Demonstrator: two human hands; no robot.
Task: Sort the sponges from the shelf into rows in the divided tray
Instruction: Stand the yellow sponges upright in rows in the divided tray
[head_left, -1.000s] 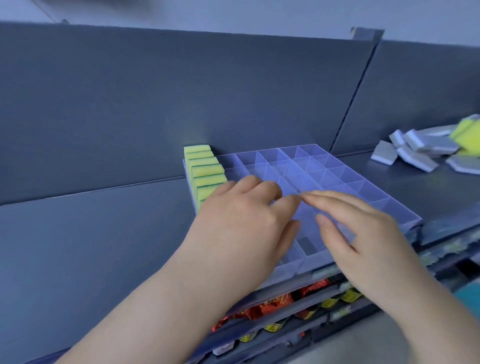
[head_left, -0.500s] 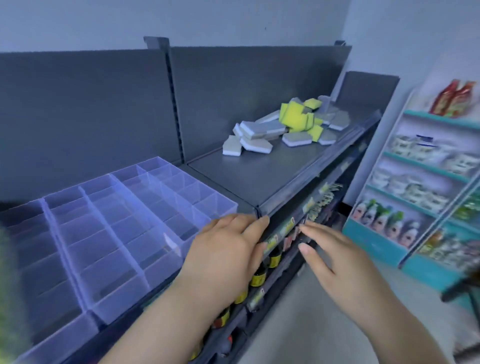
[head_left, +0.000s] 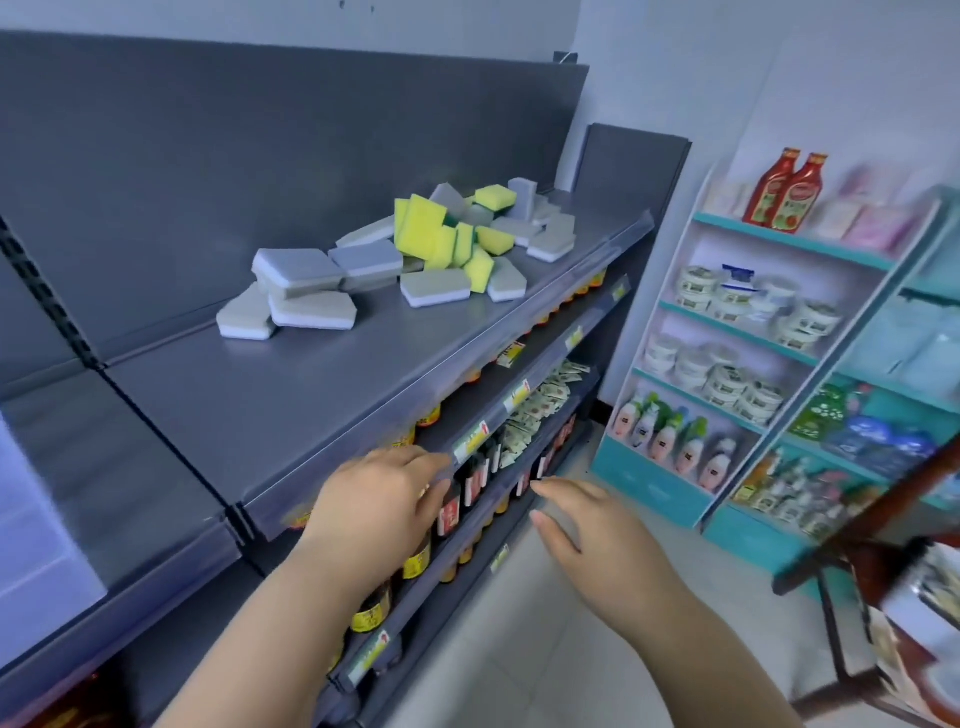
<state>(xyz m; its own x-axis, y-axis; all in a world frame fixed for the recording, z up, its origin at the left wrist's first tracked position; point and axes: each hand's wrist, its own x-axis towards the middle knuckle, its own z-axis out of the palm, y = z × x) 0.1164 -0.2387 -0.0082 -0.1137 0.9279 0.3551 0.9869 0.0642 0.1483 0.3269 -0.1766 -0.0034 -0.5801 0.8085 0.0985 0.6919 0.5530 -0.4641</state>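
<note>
Sponges (head_left: 415, 260): loose pile on the grey shelf (head_left: 291, 395), upper centre of the frame. Grey-and-white pieces (head_left: 296, 270) lie at the left and right of the pile. Yellow pieces (head_left: 423, 228) are clustered in the middle, several tilted on edge.

Tray (head_left: 31, 519): only a blurred translucent corner shows at the far left edge, on the same shelf level, well apart from the pile.

Left hand (head_left: 374, 512): lower centre, in front of the shelf's front edge. Fingers loosely extended, nothing held. Contact with the edge cannot be determined.

Right hand (head_left: 592, 535): just right of the left hand, over the floor (head_left: 571, 649). Fingers straight, nothing held.

Bottles (head_left: 449, 514) fill the lower shelves behind the hands. A white-and-teal rack (head_left: 779, 322) of goods stands at the right.
</note>
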